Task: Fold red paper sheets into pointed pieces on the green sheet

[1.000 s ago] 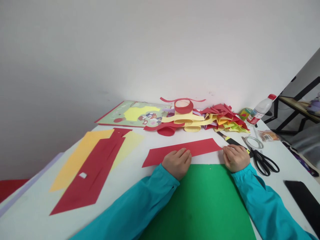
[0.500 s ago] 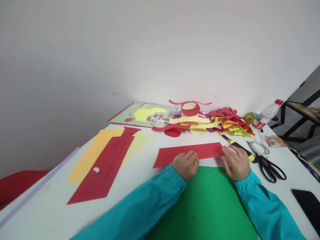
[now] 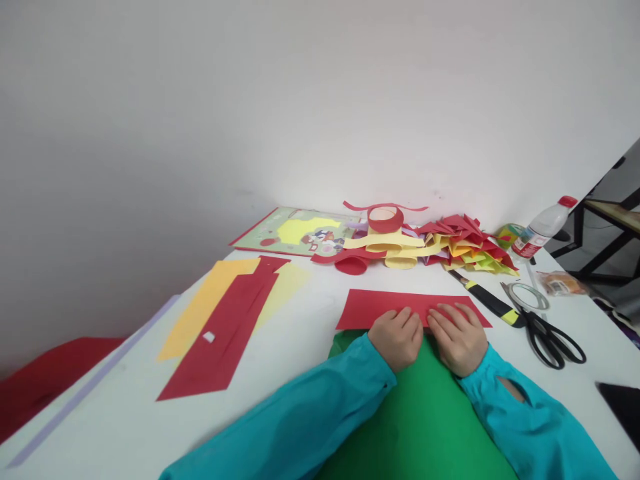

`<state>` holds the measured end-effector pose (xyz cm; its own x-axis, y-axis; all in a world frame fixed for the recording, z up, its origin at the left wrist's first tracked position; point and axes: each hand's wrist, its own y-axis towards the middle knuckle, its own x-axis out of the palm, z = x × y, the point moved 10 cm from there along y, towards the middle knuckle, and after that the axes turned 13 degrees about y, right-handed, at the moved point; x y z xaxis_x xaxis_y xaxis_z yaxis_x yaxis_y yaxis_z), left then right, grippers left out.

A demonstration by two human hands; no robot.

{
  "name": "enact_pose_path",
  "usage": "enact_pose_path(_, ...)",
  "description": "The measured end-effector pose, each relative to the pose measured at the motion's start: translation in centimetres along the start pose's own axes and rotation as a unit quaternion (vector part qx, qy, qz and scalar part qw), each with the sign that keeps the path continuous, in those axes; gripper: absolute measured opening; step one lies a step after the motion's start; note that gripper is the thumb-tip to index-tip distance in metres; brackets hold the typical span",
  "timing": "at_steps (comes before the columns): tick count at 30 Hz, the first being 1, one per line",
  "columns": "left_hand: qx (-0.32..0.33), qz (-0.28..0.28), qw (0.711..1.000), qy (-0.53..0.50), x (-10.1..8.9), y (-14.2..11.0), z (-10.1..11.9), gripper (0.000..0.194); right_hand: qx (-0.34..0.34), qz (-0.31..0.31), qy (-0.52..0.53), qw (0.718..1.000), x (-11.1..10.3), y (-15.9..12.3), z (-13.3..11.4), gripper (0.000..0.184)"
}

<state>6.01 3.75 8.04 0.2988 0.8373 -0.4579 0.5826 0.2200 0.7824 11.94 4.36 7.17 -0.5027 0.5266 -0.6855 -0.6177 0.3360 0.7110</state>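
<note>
A red paper strip [image 3: 373, 308] lies lengthwise in front of me at the near edge of the table. My left hand [image 3: 397, 340] is closed on its near edge around the middle, fingers curled over the top. Close beside it, my right hand [image 3: 460, 339] grips the same edge with bent fingers. Both thumbs are hidden. Below my hands is a smooth green surface [image 3: 420, 413], between the two blue sleeves.
To the left lie red paper pieces [image 3: 220, 347] over orange paper [image 3: 195, 307]. Behind are a picture board [image 3: 255, 230], curled paper strips [image 3: 385, 220] and folded colored paper [image 3: 460, 233]. On the right are a utility knife [image 3: 493, 303], scissors [image 3: 550, 340], a tape roll [image 3: 531, 295] and a bottle [image 3: 545, 227].
My right hand has moved from the strip's right end to its near edge, close to my left hand. The strip has turned slightly, and the view has shifted a little.
</note>
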Motion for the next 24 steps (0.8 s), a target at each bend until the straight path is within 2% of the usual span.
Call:
enact_pose_path(6, -0.005, 0.000, 0.999, 0.037, -0.4, -1.2, -2.5, 0.010, 0.027, 0.004, -0.034, 0.999, -0.6, -0.2, 1.5, 0.028)
enact_pose_path(15, -0.008, -0.007, 0.995, 0.102, -1.3, -2.1, -6.6, 0.011, 0.060, 0.001, -0.062, 0.996, -1.7, -1.3, 4.5, 0.037)
enact_pose_path(24, -0.026, -0.003, 0.990, 0.141, -1.6, -2.6, -9.0, 0.009, 0.079, 0.020, -0.087, 0.993, -2.2, -1.6, 5.2, 0.034)
